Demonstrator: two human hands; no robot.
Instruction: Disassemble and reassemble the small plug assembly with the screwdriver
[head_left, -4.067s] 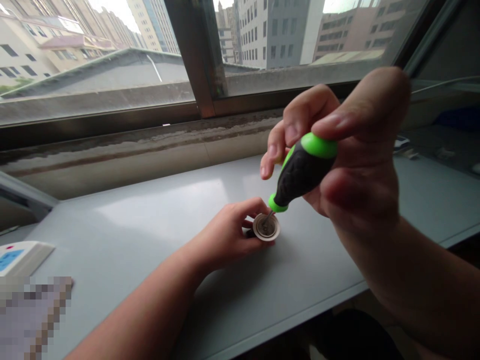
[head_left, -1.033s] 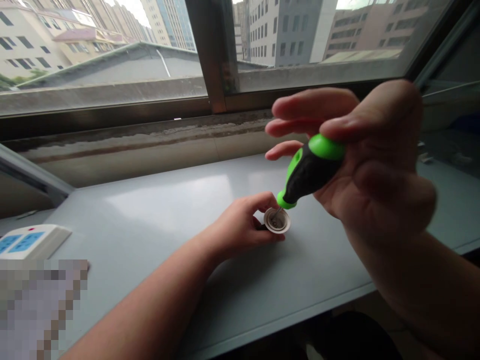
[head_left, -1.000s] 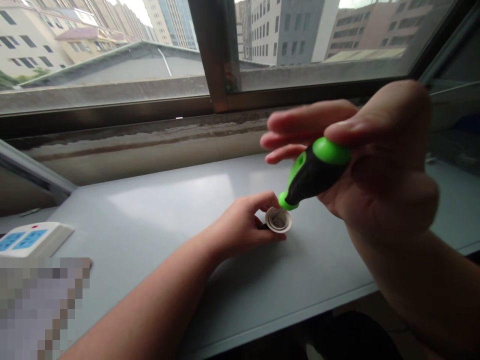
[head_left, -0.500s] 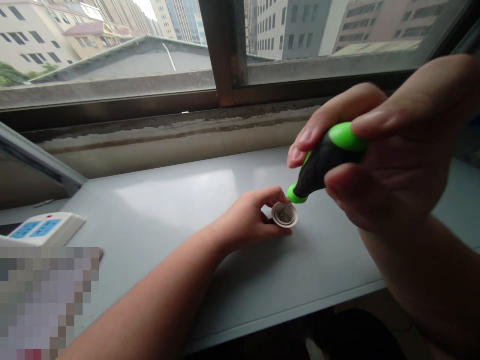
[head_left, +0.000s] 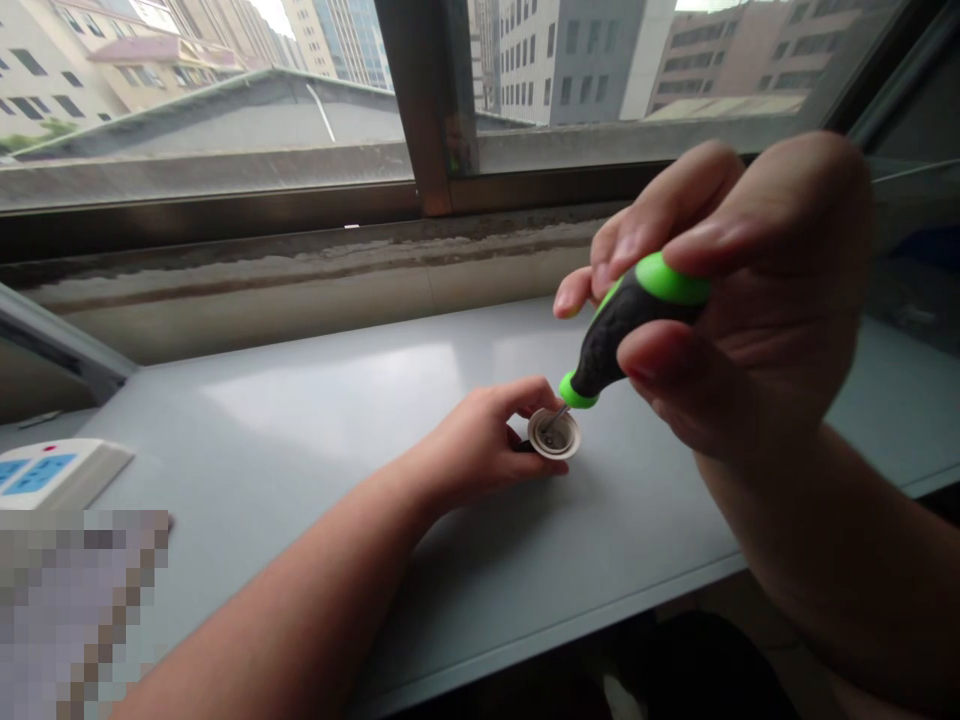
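Note:
My left hand [head_left: 506, 430] grips a small round white cup-like part [head_left: 556, 434] by its sides, just over the light grey table. The part's open end faces up toward me, and small metal pieces show inside. Above it, my right hand [head_left: 750, 300] holds a green and black screwdriver [head_left: 619, 325] by the handle, with thumb and fingers around it. The screwdriver slants down to the left, and its thin metal shaft reaches into the open part. Exactly what the tip touches is too small to tell.
On the left of the table [head_left: 300, 480] lies a white power strip [head_left: 67, 478] with blue socket panels. A pixelated flat item [head_left: 67, 610] is at the lower left. A window frame [head_left: 431, 110] stands behind the table.
The whole view has shifted slightly, so most things appear further left. Some fingers of my right hand have spread a little from the screwdriver handle. My left hand still holds the white part.

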